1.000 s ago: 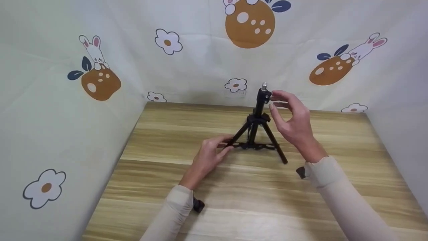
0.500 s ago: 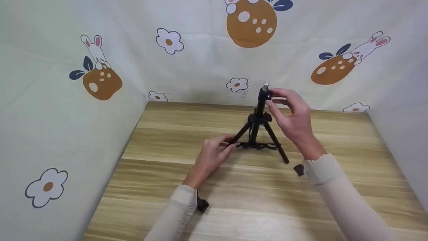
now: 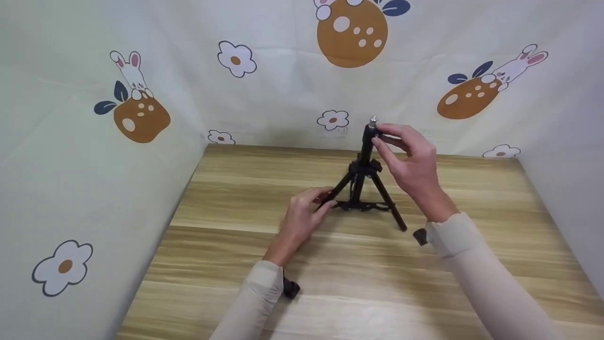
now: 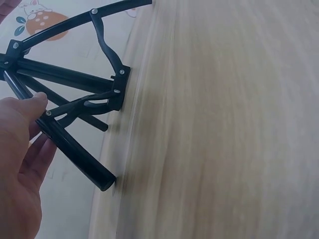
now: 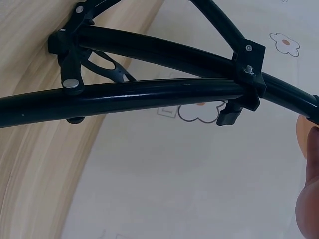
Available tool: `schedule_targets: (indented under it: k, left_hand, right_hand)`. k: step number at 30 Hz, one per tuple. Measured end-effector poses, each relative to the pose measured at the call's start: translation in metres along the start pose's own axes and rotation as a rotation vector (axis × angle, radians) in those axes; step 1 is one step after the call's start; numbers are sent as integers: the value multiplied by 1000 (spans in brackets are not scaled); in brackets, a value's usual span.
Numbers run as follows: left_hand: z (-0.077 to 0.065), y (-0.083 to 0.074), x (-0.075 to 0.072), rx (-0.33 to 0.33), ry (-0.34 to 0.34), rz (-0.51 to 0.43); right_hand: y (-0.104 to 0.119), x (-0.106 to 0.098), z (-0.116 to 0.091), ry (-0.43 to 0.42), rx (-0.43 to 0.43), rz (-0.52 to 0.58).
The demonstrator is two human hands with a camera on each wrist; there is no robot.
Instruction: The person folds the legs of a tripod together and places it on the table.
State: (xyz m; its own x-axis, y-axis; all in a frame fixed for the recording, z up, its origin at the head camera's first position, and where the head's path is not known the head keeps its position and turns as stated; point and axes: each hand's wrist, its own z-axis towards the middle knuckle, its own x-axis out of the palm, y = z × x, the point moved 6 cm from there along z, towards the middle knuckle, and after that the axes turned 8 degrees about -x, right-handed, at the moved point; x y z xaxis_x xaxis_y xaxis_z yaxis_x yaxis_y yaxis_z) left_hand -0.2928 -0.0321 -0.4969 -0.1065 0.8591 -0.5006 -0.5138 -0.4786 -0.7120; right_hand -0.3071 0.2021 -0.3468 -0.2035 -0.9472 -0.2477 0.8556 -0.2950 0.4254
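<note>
A small black tripod stand (image 3: 358, 189) stands upright on the wooden table with its legs spread. A silver threaded stud (image 3: 373, 122) tops its centre column. My left hand (image 3: 302, 215) grips the left leg (image 4: 75, 154), thumb on one side and fingers on the other, as the left wrist view shows. At the column's top my right hand (image 3: 415, 165) pinches the black collar just under the stud between thumb and fingertips. In the right wrist view only part of that thumb (image 5: 312, 154) shows at the right edge, by the column.
The wood-grain table (image 3: 226, 264) meets pale curtain walls (image 3: 278, 94) printed with rabbits, oranges and flowers behind and at both sides. A black wrist device sits under each cuff, the left one (image 3: 291, 288) close above the table.
My right hand has come left to the column's top; its thumb and fingers, apart from the collar before, now close on it. The left hand keeps its hold on the leg.
</note>
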Motion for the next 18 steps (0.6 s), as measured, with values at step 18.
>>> schedule_targets:
  k: [18]
  left_hand:
    - [-1, -4, 4, 10, -26, -3]
  right_hand:
    - [1, -1, 0, -37, 55, 75]
